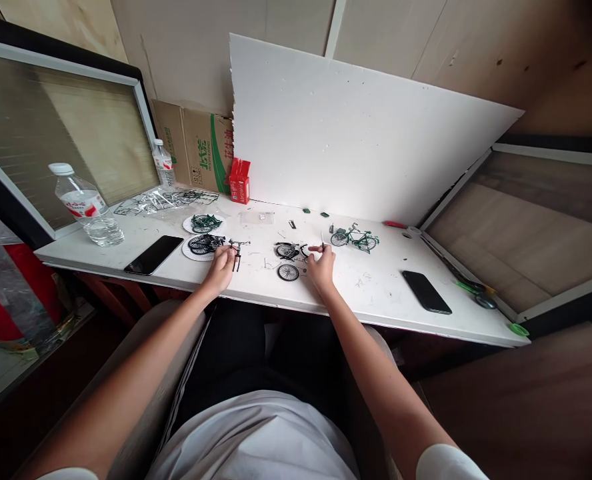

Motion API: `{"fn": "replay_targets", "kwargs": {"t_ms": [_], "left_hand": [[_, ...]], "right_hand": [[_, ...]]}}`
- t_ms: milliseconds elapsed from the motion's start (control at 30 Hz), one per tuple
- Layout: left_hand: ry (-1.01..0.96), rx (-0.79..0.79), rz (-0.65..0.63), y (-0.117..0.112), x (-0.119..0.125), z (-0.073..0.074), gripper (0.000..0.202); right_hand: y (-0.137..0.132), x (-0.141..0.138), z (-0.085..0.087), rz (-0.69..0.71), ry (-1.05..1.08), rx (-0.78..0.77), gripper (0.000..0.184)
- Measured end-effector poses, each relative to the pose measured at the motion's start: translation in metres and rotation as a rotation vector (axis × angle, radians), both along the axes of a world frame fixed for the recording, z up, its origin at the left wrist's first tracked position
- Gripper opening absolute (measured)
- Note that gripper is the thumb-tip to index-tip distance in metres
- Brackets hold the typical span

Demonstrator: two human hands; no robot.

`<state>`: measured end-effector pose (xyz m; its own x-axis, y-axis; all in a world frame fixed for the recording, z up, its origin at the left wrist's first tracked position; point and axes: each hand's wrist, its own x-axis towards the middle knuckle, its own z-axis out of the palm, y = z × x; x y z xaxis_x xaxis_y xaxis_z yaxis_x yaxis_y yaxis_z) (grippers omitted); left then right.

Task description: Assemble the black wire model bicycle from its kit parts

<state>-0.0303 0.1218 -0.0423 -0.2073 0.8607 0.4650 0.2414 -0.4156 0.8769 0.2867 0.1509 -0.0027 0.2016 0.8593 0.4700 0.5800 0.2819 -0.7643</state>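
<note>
Pinched in my left hand [221, 270] is a black model bicycle part [238, 255] with thin bars, held just above the table. My right hand [321, 269] is closed round a slim tool [323, 241] whose pale tip points up; its kind cannot be made out. Between the hands lie a black spoked wheel [289, 272] and a black wheel assembly [287, 250], with small loose parts around them. A green model bicycle [355, 237] stands just beyond my right hand. Left of my left hand, one plate [186, 252] holds black wheels and parts, and another plate [186, 225] holds green ones.
On the white table [376, 287] lie a phone [155, 255] at left and another phone [426, 291] at right. Water bottles [89, 207], part frames [176, 199], a red box [240, 181] and a carton [201, 150] stand or lie at back left. A white board [366, 133] leans behind.
</note>
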Motion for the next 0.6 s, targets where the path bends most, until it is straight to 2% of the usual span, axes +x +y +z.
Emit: {"fn": "replay_targets", "kwargs": {"t_ms": [133, 267, 600], "left_hand": [[0.061, 0.057, 0.017, 0.0, -0.001, 0.001, 0.069], [0.134, 0.095, 0.044, -0.002, -0.002, 0.003, 0.055], [0.033, 0.07, 0.028, -0.002, 0.0, 0.007, 0.044]], "right_hand": [[0.037, -0.01, 0.006, 0.047, -0.174, -0.021, 0.017], [0.068, -0.022, 0.01, 0.124, -0.358, -0.134, 0.015], [0.087, -0.042, 0.02, 0.227, -0.524, -0.162, 0.023]]}}
